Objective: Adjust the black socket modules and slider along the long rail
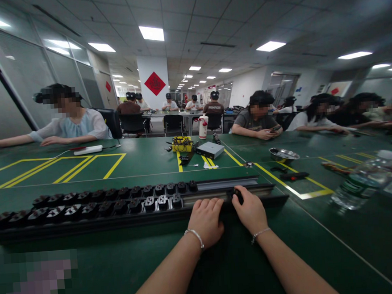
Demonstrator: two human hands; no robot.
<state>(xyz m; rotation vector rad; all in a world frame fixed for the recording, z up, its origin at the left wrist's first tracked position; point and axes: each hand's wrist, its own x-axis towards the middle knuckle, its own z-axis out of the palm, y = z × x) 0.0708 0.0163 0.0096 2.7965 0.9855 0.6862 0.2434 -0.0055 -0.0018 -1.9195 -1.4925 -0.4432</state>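
Note:
A long black rail [127, 220] with two channels lies across the table in front of me. Several black socket-like modules [106, 209] with metallic tops sit in two rows along its left and middle part. My left hand [206, 220] is closed over the near edge of the rail, just right of the last module in the front row. Close beside it, my right hand [250, 210] pinches a small black module [239, 195] at the front channel, towards the rail's right end. The fingers partly cover this piece.
A water bottle [359, 182] stands at right. Farther back are a metal bowl [285, 154], a grey box [211, 150], a yellow box with cables [182, 144] and a white bottle [202, 127]. A white power strip [88, 150] lies at left. Several people sit around.

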